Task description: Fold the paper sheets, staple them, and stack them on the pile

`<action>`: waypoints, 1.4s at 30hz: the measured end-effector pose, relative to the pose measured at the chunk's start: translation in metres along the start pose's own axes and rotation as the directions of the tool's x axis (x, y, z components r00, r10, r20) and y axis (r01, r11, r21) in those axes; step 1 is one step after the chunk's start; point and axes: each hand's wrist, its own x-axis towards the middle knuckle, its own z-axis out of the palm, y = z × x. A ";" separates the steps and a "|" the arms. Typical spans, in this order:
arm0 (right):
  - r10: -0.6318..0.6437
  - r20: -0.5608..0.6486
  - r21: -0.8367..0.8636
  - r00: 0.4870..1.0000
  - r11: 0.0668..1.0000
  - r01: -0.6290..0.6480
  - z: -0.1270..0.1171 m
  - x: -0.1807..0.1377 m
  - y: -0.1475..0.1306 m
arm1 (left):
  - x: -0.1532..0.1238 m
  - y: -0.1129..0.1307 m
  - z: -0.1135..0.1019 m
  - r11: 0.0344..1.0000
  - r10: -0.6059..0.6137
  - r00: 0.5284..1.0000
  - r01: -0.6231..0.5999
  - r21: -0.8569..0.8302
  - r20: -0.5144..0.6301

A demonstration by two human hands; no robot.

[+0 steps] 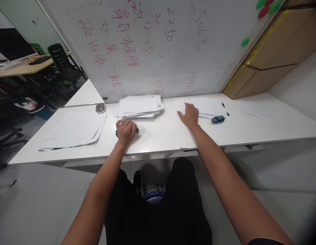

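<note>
My left hand (126,132) is closed over a small black object (137,129) on the white desk. Most of that object is hidden under the fingers, so its kind cannot be made out. To the right, my right hand (190,115) rests with thumb and fingers apart on the near left part of some white paper sheets (209,106). Just behind my left hand lies a thick, uneven stack of white paper (139,104). A dark blue crumpled packet (218,119) sits right of my right hand, at the sheets' near edge.
Another pile of sheets (73,127) lies on the desk's left, with a grey rounded device (100,108) behind it. A whiteboard (173,61) with red writing stands along the back. Cardboard boxes (270,51) are stacked at the back right. An office chair (62,64) stands far left.
</note>
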 end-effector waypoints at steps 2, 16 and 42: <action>0.033 0.086 0.008 0.996 0.999 -0.034 0.002 0.001 0.002 | 0.000 0.000 0.001 1.000 -0.002 1.000 0.002 0.010 -0.005; 0.113 0.069 -0.081 0.991 0.991 -0.107 0.002 0.003 0.002 | -0.003 -0.003 0.004 1.000 -0.030 0.999 0.030 0.010 0.028; 0.073 -0.145 0.788 0.987 0.612 0.071 -0.206 -0.138 -0.114 | 0.010 0.132 -0.134 -0.066 -0.495 0.730 0.509 -0.858 0.471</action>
